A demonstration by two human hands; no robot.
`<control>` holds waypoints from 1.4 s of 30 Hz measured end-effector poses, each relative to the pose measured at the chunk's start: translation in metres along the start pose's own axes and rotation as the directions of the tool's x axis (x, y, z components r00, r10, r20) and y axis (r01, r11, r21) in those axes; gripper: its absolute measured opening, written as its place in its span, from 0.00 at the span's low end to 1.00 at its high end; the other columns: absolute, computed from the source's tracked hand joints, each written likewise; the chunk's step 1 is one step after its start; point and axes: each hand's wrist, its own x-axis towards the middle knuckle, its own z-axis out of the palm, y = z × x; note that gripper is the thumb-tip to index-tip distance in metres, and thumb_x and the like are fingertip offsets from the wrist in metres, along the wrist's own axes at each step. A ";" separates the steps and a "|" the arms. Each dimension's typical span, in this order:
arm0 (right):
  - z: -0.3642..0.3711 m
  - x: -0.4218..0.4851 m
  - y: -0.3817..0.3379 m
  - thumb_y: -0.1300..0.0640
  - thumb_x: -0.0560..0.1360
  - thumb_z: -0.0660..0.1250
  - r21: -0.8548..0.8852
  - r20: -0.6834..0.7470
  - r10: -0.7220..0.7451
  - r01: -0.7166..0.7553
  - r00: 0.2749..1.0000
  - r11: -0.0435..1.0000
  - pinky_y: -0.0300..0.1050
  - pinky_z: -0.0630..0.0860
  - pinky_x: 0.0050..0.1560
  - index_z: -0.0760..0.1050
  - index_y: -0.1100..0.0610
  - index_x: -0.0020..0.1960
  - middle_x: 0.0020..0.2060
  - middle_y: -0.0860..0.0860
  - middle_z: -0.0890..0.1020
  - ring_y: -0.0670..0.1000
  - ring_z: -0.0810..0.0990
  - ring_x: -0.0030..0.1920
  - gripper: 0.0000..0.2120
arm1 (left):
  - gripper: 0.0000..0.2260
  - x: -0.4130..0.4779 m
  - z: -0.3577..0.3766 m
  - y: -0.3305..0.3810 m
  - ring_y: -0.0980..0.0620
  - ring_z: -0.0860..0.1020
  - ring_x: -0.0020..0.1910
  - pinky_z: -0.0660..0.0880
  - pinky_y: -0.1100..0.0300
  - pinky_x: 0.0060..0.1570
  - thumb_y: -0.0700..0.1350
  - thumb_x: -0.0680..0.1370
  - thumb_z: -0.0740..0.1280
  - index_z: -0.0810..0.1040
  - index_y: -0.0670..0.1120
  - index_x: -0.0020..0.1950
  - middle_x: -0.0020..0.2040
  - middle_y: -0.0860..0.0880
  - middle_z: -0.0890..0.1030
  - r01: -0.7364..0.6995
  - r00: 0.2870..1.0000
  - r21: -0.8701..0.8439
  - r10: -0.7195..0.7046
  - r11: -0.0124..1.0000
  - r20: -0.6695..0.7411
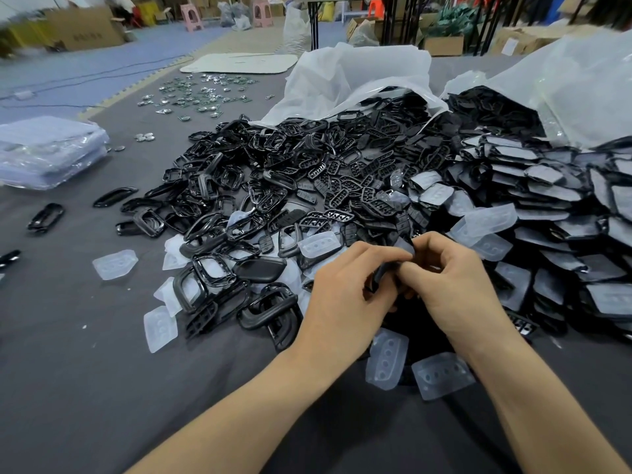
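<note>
Left hand (pixel 342 292) and right hand (pixel 448 285) together pinch a black part (pixel 383 272) just above the grey surface (pixel 85 371) — at the near edge of a heap of black frames (pixel 273 172). Clear pads (pixel 386 357) lie beside the wrists; the far cardboard box (pixel 85 29) has print too blurred to read.

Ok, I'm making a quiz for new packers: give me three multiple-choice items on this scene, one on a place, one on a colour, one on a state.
1. Where do the shiny metal pieces lie?
A. in a white bag
B. on the grey cloth, beyond the black pile
C. in the hands

2. What colour is the part being held?
A. black
B. red
C. yellow

3. How are the hands?
A. both flat on the cloth
B. one hidden
C. both pinch the part

Key: 1 B, they are scattered on the cloth far left. 2 A, it shows dark between the fingers. 3 C, left hand and right hand curl round it.
</note>
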 end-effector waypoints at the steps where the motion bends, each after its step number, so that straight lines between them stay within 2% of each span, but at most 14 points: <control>1: 0.000 0.000 0.000 0.69 0.69 0.67 0.005 -0.004 0.003 -0.003 1.000 1.000 0.36 0.74 0.28 0.76 0.60 0.39 0.28 0.53 0.78 0.46 0.75 0.28 0.06 | 0.13 0.000 0.000 0.000 0.66 0.74 0.43 0.69 0.77 0.44 0.38 0.71 0.65 0.83 0.45 0.52 0.46 0.52 0.81 -0.006 1.000 0.000 0.006 1.000 0.002; 4: 0.000 0.001 0.000 0.68 0.69 0.67 -0.039 -0.045 0.011 -0.012 0.999 0.999 0.40 0.75 0.30 0.75 0.58 0.36 0.27 0.52 0.79 0.48 0.77 0.28 0.06 | 0.14 0.001 0.000 0.000 0.63 0.76 0.43 0.69 0.76 0.45 0.35 0.70 0.65 0.83 0.44 0.53 0.46 0.50 0.82 -0.030 0.999 0.023 0.030 0.999 0.016; 9: 0.000 0.001 0.000 0.60 0.66 0.69 -0.187 -0.145 -0.023 -0.005 0.989 0.982 0.56 0.80 0.41 0.75 0.55 0.32 0.27 0.52 0.81 0.55 0.81 0.31 0.05 | 0.17 -0.001 0.000 0.001 0.64 0.75 0.44 0.68 0.78 0.47 0.32 0.69 0.66 0.82 0.44 0.55 0.47 0.51 0.82 -0.033 0.999 0.046 0.031 0.998 0.032; 13: 0.000 0.000 -0.002 0.59 0.64 0.69 -0.236 -0.172 -0.039 -0.003 0.984 0.972 0.59 0.80 0.40 0.76 0.55 0.33 0.27 0.54 0.81 0.59 0.81 0.33 0.03 | 0.26 -0.001 -0.001 0.003 0.71 0.73 0.38 0.65 0.81 0.41 0.35 0.73 0.67 0.71 0.59 0.64 0.43 0.65 0.75 0.016 0.997 0.027 -0.018 1.000 0.078; 15: 0.000 -0.001 -0.002 0.58 0.63 0.69 -0.241 -0.173 -0.040 -0.003 0.984 0.970 0.59 0.80 0.40 0.76 0.55 0.33 0.27 0.54 0.81 0.60 0.81 0.33 0.02 | 0.27 -0.001 -0.001 0.002 0.71 0.73 0.39 0.65 0.80 0.41 0.36 0.73 0.67 0.69 0.62 0.64 0.43 0.66 0.75 0.008 0.996 0.033 -0.011 0.999 0.085; 19: 0.000 -0.002 -0.004 0.57 0.64 0.69 -0.217 -0.156 -0.057 0.022 0.986 0.976 0.52 0.80 0.35 0.77 0.54 0.33 0.26 0.53 0.81 0.55 0.81 0.29 0.03 | 0.25 -0.001 -0.001 0.001 0.68 0.73 0.40 0.68 0.77 0.42 0.36 0.73 0.67 0.71 0.60 0.64 0.50 0.56 0.80 -0.013 0.997 0.035 0.010 0.999 0.083; 22: -0.003 0.000 -0.004 0.63 0.67 0.68 -0.173 -0.093 -0.045 0.028 0.995 0.985 0.40 0.76 0.30 0.78 0.55 0.34 0.25 0.51 0.81 0.47 0.80 0.26 0.05 | 0.24 -0.001 -0.001 -0.002 0.70 0.72 0.38 0.66 0.79 0.41 0.36 0.72 0.67 0.73 0.56 0.64 0.46 0.62 0.77 0.004 0.997 0.025 -0.006 1.000 0.074; 24: -0.004 0.002 -0.004 0.66 0.68 0.68 -0.125 -0.045 -0.020 0.014 0.999 0.992 0.36 0.74 0.29 0.78 0.56 0.36 0.25 0.50 0.80 0.46 0.78 0.26 0.06 | 0.23 -0.002 -0.001 -0.003 0.71 0.72 0.37 0.65 0.79 0.41 0.35 0.72 0.67 0.74 0.54 0.64 0.45 0.66 0.74 0.023 0.997 0.018 -0.024 1.000 0.072; 30: -0.007 0.003 -0.002 0.68 0.67 0.67 -0.020 0.027 0.017 -0.017 0.999 1.000 0.34 0.74 0.30 0.78 0.59 0.38 0.26 0.51 0.79 0.46 0.77 0.27 0.06 | 0.23 -0.002 0.000 -0.002 0.70 0.74 0.39 0.73 0.73 0.42 0.37 0.73 0.66 0.73 0.58 0.63 0.46 0.68 0.75 0.040 0.996 -0.013 -0.038 0.999 0.084; 33: -0.007 0.004 -0.001 0.70 0.69 0.67 -0.013 0.029 0.016 -0.016 0.999 1.000 0.35 0.74 0.30 0.78 0.59 0.39 0.27 0.51 0.80 0.47 0.77 0.28 0.07 | 0.23 -0.002 -0.001 -0.004 0.70 0.74 0.38 0.73 0.73 0.43 0.37 0.72 0.65 0.73 0.58 0.63 0.45 0.70 0.74 0.043 0.997 0.001 -0.043 0.999 0.064; 36: -0.009 0.004 -0.001 0.70 0.70 0.66 -0.005 0.039 0.013 -0.013 0.999 1.000 0.35 0.74 0.30 0.79 0.58 0.39 0.27 0.51 0.81 0.46 0.78 0.28 0.08 | 0.23 -0.001 -0.001 -0.002 0.69 0.76 0.39 0.79 0.63 0.44 0.38 0.73 0.65 0.72 0.61 0.62 0.46 0.72 0.75 0.060 0.996 -0.026 -0.058 0.998 0.062; 39: -0.010 0.005 -0.001 0.70 0.71 0.66 0.014 0.048 0.014 -0.015 0.999 1.000 0.34 0.74 0.30 0.79 0.58 0.39 0.27 0.51 0.81 0.46 0.79 0.27 0.09 | 0.23 -0.001 -0.001 -0.001 0.60 0.81 0.41 0.81 0.56 0.44 0.37 0.74 0.64 0.71 0.61 0.62 0.47 0.72 0.75 0.095 0.994 -0.089 -0.089 0.992 0.066; 41: -0.009 0.005 -0.001 0.70 0.72 0.66 0.018 0.049 0.029 -0.030 0.998 0.999 0.35 0.74 0.30 0.78 0.60 0.39 0.27 0.51 0.81 0.47 0.79 0.27 0.08 | 0.23 -0.001 0.000 -0.003 0.63 0.79 0.40 0.81 0.59 0.44 0.37 0.74 0.65 0.72 0.61 0.61 0.46 0.71 0.76 0.083 0.995 -0.081 -0.078 0.993 0.065; 42: -0.009 0.006 0.000 0.70 0.72 0.66 0.016 0.040 0.037 -0.038 0.999 0.999 0.36 0.75 0.29 0.78 0.61 0.39 0.27 0.51 0.81 0.48 0.79 0.27 0.07 | 0.23 -0.002 0.001 -0.004 0.66 0.78 0.38 0.79 0.64 0.44 0.37 0.73 0.65 0.73 0.60 0.61 0.45 0.71 0.76 0.065 0.996 -0.065 -0.061 0.996 0.064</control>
